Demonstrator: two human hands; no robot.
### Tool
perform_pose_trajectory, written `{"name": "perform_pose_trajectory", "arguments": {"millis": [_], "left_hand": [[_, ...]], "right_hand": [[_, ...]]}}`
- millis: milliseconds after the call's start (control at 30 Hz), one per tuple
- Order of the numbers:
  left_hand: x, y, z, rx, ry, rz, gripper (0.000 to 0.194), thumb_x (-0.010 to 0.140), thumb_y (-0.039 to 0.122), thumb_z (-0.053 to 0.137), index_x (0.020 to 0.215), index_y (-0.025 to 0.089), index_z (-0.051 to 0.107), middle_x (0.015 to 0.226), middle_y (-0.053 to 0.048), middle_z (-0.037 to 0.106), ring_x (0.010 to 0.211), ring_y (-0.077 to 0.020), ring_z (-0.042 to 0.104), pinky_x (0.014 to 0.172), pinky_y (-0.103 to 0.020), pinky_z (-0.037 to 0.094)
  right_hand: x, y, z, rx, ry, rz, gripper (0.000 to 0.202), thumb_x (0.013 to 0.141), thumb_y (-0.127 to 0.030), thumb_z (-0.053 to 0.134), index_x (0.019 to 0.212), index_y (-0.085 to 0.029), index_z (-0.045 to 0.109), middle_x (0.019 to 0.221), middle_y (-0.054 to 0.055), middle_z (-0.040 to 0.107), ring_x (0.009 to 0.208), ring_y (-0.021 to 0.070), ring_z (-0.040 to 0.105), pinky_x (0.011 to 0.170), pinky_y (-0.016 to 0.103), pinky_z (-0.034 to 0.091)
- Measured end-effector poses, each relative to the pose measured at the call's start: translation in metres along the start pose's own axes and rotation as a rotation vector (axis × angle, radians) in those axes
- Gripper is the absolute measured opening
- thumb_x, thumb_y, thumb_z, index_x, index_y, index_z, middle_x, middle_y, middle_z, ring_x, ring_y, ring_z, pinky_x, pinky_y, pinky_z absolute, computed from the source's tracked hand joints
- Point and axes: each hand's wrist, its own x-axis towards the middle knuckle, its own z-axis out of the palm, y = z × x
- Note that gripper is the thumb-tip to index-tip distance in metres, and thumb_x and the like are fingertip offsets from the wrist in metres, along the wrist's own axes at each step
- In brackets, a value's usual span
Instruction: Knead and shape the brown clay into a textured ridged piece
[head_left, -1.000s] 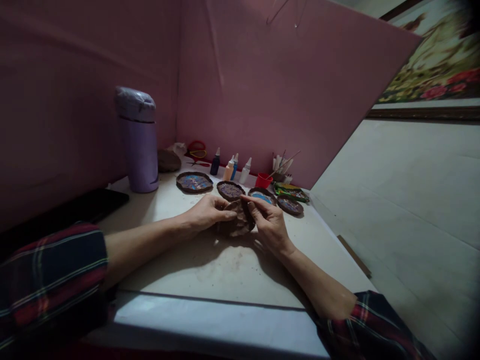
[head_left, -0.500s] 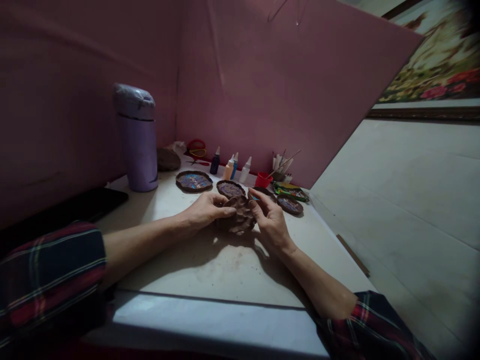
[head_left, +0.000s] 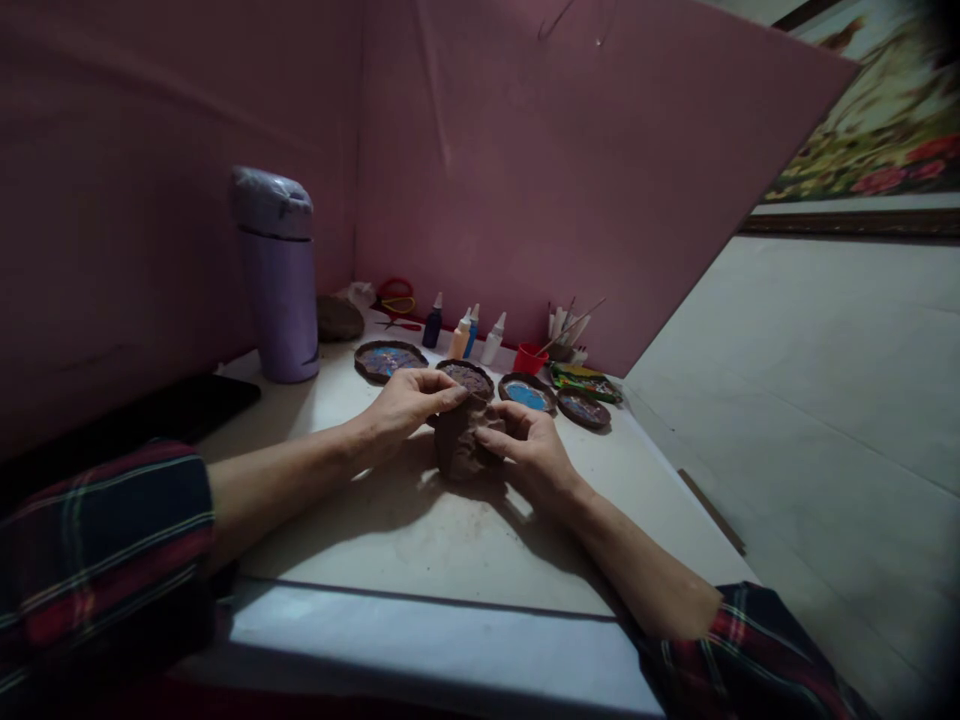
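Note:
A flattened, uneven piece of brown clay [head_left: 463, 445] is held up over the white table [head_left: 420, 545]. My left hand [head_left: 416, 402] pinches its upper left edge between thumb and fingers. On the right side, my right hand [head_left: 534, 447] grips the clay, thumb across the near face and fingers at the edge. Just behind the clay sit a round brown dish with a purplish speckled inside [head_left: 469, 377] and one with a blue inside [head_left: 527, 395].
A purple bottle [head_left: 279, 290] stands at the left, near a dark flat object [head_left: 225, 395]. Along the back are a clay lump [head_left: 339, 318], scissors [head_left: 397, 300], small paint bottles [head_left: 460, 337], a red cup [head_left: 529, 359] and more brown dishes [head_left: 583, 410]. Pink panels rise behind.
The clay has been turned and now hangs lower, with a smoother face showing. My right hand has shifted down along its side, uncovering the blue dish; my left hand has moved up slightly.

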Motion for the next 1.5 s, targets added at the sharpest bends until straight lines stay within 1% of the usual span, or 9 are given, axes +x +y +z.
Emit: {"name": "perform_pose_trajectory", "arguments": {"millis": [167, 300, 433, 533, 833, 1033, 1233, 1367, 1500], "left_hand": [[-0.0019, 0.0041, 0.0001, -0.03, 0.011, -0.118, 0.025, 0.063, 0.031, 0.074, 0.071, 0.011, 0.062, 0.067, -0.003, 0.062, 0.061, -0.0123, 0.056, 0.057, -0.024, 0.043], [-0.0031, 0.0054, 0.0004, -0.042, 0.024, -0.107, 0.025, 0.059, 0.028, 0.078, 0.067, 0.011, 0.062, 0.063, -0.002, 0.061, 0.059, -0.0114, 0.056, 0.057, -0.023, 0.043], [-0.0051, 0.0067, 0.0013, -0.073, 0.02, -0.154, 0.036, 0.066, 0.046, 0.071, 0.075, 0.011, 0.064, 0.069, -0.004, 0.062, 0.058, -0.0121, 0.056, 0.054, -0.024, 0.043], [-0.0041, 0.0052, 0.0004, -0.03, 0.02, -0.122, 0.042, 0.07, 0.052, 0.065, 0.076, 0.01, 0.065, 0.07, -0.005, 0.062, 0.056, -0.0112, 0.055, 0.053, -0.023, 0.042], [-0.0011, 0.0021, 0.0005, 0.089, 0.053, -0.111, 0.022, 0.066, 0.031, 0.07, 0.071, 0.011, 0.065, 0.068, -0.004, 0.061, 0.059, -0.0116, 0.055, 0.051, -0.021, 0.041], [-0.0012, 0.0023, 0.0, 0.065, 0.01, -0.048, 0.031, 0.069, 0.04, 0.067, 0.081, 0.012, 0.065, 0.074, -0.004, 0.064, 0.063, -0.0119, 0.057, 0.056, -0.023, 0.042], [0.0016, 0.0012, 0.0003, 0.151, -0.033, 0.001, 0.025, 0.063, 0.028, 0.072, 0.077, 0.008, 0.067, 0.066, -0.002, 0.062, 0.059, -0.0097, 0.052, 0.058, -0.022, 0.039], [0.0018, -0.0001, 0.0012, 0.103, 0.042, -0.01, 0.023, 0.064, 0.028, 0.071, 0.075, 0.009, 0.065, 0.067, -0.002, 0.061, 0.061, -0.0097, 0.053, 0.059, -0.022, 0.04], [0.0023, -0.0021, -0.0005, 0.052, 0.021, -0.001, 0.027, 0.064, 0.03, 0.072, 0.081, 0.01, 0.065, 0.07, -0.001, 0.063, 0.061, -0.0095, 0.054, 0.06, -0.022, 0.041]], "right_hand": [[-0.0008, 0.0026, -0.0019, 0.0, -0.012, -0.025, 0.033, 0.063, -0.031, 0.075, 0.092, -0.018, 0.067, 0.082, 0.003, 0.069, 0.073, 0.017, 0.063, 0.073, 0.031, 0.05], [-0.0019, 0.0004, -0.002, -0.017, -0.037, -0.017, 0.034, 0.063, -0.032, 0.075, 0.093, -0.018, 0.068, 0.085, 0.003, 0.07, 0.076, 0.0182, 0.063, 0.075, 0.033, 0.051], [-0.0012, -0.0008, -0.0018, 0.014, 0.007, -0.01, 0.033, 0.062, -0.031, 0.075, 0.092, -0.019, 0.069, 0.083, 0.003, 0.071, 0.075, 0.0183, 0.064, 0.073, 0.032, 0.051], [-0.0005, 0.0001, -0.0023, 0.006, 0.002, -0.021, 0.031, 0.063, -0.03, 0.075, 0.091, -0.019, 0.07, 0.084, 0.003, 0.071, 0.075, 0.0171, 0.064, 0.074, 0.031, 0.05], [0.0008, 0.0046, -0.0036, -0.037, -0.024, -0.046, 0.03, 0.067, -0.028, 0.073, 0.095, -0.02, 0.07, 0.088, 0.003, 0.07, 0.078, 0.0171, 0.063, 0.075, 0.031, 0.049], [0.0015, 0.0039, -0.004, -0.063, -0.038, -0.069, 0.03, 0.066, -0.027, 0.073, 0.095, -0.019, 0.069, 0.086, 0.002, 0.07, 0.077, 0.0159, 0.062, 0.075, 0.029, 0.047], [-0.0006, -0.0017, -0.0003, -0.102, -0.058, -0.049, 0.031, 0.068, -0.03, 0.071, 0.095, -0.017, 0.067, 0.086, 0.003, 0.068, 0.077, 0.0165, 0.062, 0.075, 0.03, 0.047], [0.0011, -0.0015, -0.0005, -0.231, -0.062, -0.039, 0.031, 0.073, -0.039, 0.067, 0.093, -0.016, 0.064, 0.08, 0.002, 0.065, 0.071, 0.0153, 0.058, 0.064, 0.027, 0.047], [0.0029, 0.002, -0.002, -0.354, -0.057, -0.089, 0.027, 0.077, -0.04, 0.062, 0.091, -0.016, 0.062, 0.079, 0.002, 0.061, 0.071, 0.0151, 0.055, 0.062, 0.025, 0.045]]}}
